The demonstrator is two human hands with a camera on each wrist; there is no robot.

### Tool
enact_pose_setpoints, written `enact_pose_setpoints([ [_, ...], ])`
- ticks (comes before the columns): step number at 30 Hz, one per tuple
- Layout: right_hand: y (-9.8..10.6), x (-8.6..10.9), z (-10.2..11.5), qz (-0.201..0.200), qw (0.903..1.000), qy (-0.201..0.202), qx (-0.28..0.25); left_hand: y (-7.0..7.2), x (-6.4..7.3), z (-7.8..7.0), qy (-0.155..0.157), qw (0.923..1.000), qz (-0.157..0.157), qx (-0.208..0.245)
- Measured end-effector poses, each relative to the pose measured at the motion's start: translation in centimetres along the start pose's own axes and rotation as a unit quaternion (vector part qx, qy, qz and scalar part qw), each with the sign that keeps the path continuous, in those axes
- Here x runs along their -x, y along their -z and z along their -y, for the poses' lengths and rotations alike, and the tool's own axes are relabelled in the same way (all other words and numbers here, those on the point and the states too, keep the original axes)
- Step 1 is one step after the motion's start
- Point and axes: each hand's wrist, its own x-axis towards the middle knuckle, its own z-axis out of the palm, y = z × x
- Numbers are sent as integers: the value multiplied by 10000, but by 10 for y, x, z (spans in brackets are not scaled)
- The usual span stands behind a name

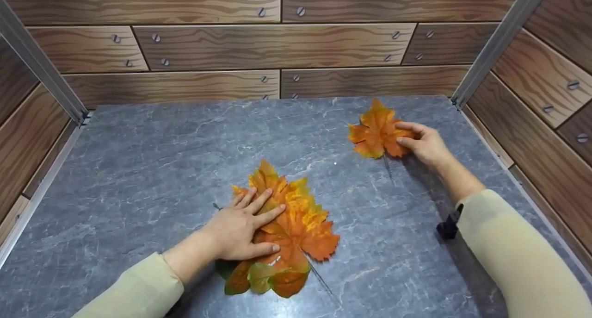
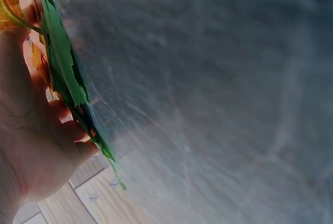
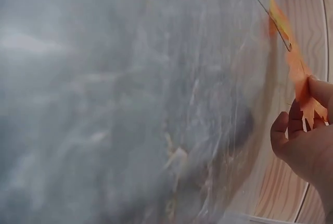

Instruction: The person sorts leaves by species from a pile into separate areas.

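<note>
Near the front middle of the table lies a pile of artificial autumn leaves (image 1: 317, 216), orange and yellow with rounded green-brown leaves at its lower edge. My left hand (image 1: 238, 230) rests on its left side, fingers spread and straight. From the left wrist, that hand (image 2: 36, 140) shows beside a green leaf edge (image 2: 63, 60). At the back right, my right hand (image 1: 428, 144) pinches the edge of a single orange maple-like leaf (image 1: 372, 133) between thumb and fingers. The right wrist view shows this leaf (image 3: 297, 73) edge-on with its thin stem; the hand (image 3: 309, 148) holds its near edge.
The grey marble-patterned tabletop (image 1: 152, 170) reaches back to a wood-plank-patterned wall (image 1: 273, 45). Similar panels stand at both sides, with metal posts (image 1: 495, 45) at the back corners. A black device (image 1: 448, 224) sits at the right sleeve's cuff.
</note>
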Motion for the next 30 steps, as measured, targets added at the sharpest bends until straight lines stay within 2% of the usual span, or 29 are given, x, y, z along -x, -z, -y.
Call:
enact_pose_setpoints([
  [5, 2, -9, -7, -11, 9994, -104, 338, -1, 2, 0, -22, 10000, -22, -10],
  [10, 6, -7, -7, -66, 9987, -255, 441, 0, 1, -2, -66, 10000, -46, -7],
  [15, 12, -9, -23, -224, 9977, -528, 370, 0, 0, -2, -82, 10000, -36, -30],
  [18, 13, -9, -25, -250, 9970, -701, 192, 0, 0, -1, -96, 9999, -41, -19],
  [30, 10, -16, -28, -192, 9972, -670, 266, 0, 0, 1, -47, 10000, -58, 5],
])
